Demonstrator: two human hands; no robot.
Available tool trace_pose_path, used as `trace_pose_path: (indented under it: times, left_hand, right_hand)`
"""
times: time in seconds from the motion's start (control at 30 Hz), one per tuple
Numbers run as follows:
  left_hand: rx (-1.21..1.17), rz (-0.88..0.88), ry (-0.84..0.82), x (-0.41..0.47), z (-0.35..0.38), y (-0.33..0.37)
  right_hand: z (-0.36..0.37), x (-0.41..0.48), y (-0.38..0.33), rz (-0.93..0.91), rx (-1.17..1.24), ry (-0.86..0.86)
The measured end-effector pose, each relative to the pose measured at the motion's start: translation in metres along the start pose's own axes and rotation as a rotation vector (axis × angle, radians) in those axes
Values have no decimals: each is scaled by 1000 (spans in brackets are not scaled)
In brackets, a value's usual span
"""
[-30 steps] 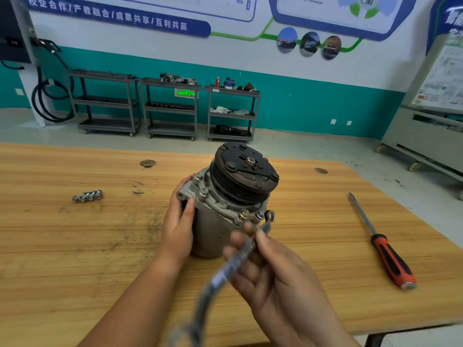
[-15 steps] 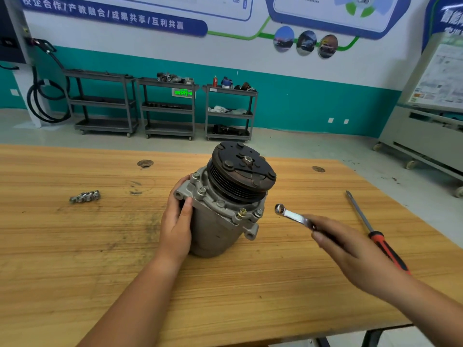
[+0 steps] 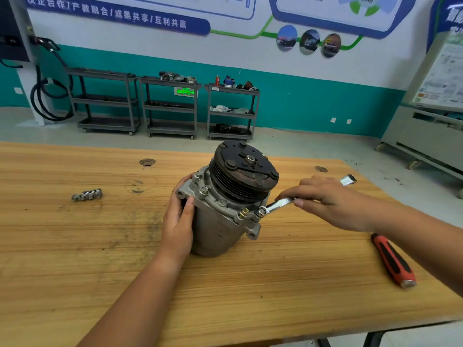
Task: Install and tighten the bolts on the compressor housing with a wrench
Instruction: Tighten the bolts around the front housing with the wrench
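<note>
A grey compressor [image 3: 218, 229] with a black pulley on top stands tilted on the wooden table [image 3: 75, 246]. My left hand [image 3: 179, 221] grips its left side, thumb on the housing flange. My right hand [image 3: 330, 201] holds a silver wrench [image 3: 278, 204] by the middle of its shaft. The wrench's ring end sits over a bolt [image 3: 262, 210] on the flange's right front corner. A brass-coloured bolt [image 3: 243, 212] stands just left of it. Other bolts show around the flange.
A red and black screwdriver [image 3: 392, 261] lies on the table at the right, partly under my right forearm. A small row of metal sockets or bolts [image 3: 87, 195] lies at the left. Shelving carts stand by the far wall.
My right hand swung the wrench from in front of me out to the right, then back in, and its ring end now sits on the flange bolt. My left hand stayed on the compressor.
</note>
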State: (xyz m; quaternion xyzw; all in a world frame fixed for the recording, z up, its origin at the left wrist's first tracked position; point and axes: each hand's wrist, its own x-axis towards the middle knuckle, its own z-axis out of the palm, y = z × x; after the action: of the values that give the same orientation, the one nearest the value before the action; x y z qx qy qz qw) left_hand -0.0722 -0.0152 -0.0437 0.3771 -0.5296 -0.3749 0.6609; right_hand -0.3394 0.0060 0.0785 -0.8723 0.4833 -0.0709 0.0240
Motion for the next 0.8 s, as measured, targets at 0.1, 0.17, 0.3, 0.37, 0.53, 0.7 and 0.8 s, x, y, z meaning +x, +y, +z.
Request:
trace_pose_path:
  times: [0.1, 0.17, 0.3, 0.37, 0.53, 0.7, 0.8]
  left_hand:
    - [14, 6, 3, 0, 0, 0]
    - [23, 6, 3, 0, 0, 0]
    - [26, -14, 18, 1, 1, -3]
    - [15, -29, 26, 1, 0, -3]
    - [-24, -49, 22, 1, 2, -3]
    - [-32, -55, 9, 1, 0, -2]
    - [-52, -58, 19, 1, 1, 0]
  right_hand:
    - [-8, 13, 4, -57, -42, -14]
    - [-13, 20, 6, -70, -60, -36]
    - [-16, 25, 7, -58, -33, -156]
    - [-15, 18, 4, -10, 44, -221]
    - [-2, -18, -21, 246, 619, -381]
    - [21, -28, -90, 507, 1742, -233]
    - [32, -13, -128, 525, 2158, 103]
